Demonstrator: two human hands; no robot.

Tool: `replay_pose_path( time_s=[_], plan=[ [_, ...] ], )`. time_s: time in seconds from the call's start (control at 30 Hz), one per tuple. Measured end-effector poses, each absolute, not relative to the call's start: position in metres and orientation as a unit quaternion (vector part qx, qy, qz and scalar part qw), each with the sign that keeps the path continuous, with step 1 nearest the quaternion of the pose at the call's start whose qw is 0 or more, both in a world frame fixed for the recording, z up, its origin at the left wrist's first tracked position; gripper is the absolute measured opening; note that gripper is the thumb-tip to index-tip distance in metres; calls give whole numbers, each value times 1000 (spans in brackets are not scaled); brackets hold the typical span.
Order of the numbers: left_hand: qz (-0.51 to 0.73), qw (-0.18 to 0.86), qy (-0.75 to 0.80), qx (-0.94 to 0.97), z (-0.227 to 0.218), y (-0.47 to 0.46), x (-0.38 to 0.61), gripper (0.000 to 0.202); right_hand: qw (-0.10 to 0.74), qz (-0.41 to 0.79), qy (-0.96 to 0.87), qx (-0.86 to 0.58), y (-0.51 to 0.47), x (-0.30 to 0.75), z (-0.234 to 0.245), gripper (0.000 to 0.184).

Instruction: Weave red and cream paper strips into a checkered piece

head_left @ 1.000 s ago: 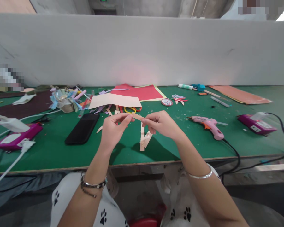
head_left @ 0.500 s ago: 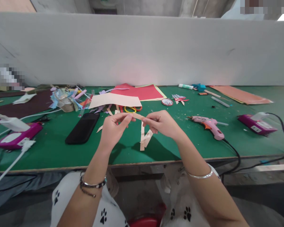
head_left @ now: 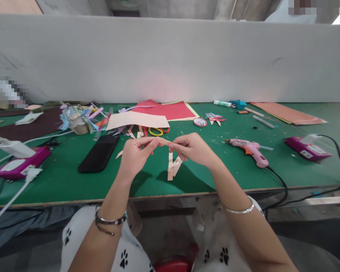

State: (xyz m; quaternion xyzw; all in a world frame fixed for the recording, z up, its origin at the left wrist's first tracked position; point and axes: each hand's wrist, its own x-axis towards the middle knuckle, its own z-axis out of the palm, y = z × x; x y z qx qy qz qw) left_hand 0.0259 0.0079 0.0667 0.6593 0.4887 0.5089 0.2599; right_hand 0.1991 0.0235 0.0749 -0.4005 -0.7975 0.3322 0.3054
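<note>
Between my two hands a short cream paper strip is stretched above the table. My left hand pinches its left end between thumb and forefinger. The right end is pinched by my right hand. Below, on the green tabletop, lie several more cream paper strips, partly hidden behind my right fingers. Scissors with yellow handles rest just beyond my fingers, partly under a sheet of cream paper.
Left of my hands lies a black phone-like case; a purple power strip is farther left. A pink glue gun and another purple power strip lie right. Red paper and a round tin sit behind.
Almost nothing differs. My right fingers have shifted very slightly left along the strip, while my left hand stays in place.
</note>
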Motion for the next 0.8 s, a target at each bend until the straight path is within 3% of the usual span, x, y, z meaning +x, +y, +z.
replay_pose_path(
  time_s=[0.43, 0.8],
  plan=[
    [569, 274, 505, 588, 65, 15, 12, 18, 297, 355, -797, -388, 26, 208, 78, 21],
    [633, 278, 486, 535, 62, 23, 6, 16, 379, 405, -717, -422, 33, 218, 76, 16]
  ],
)
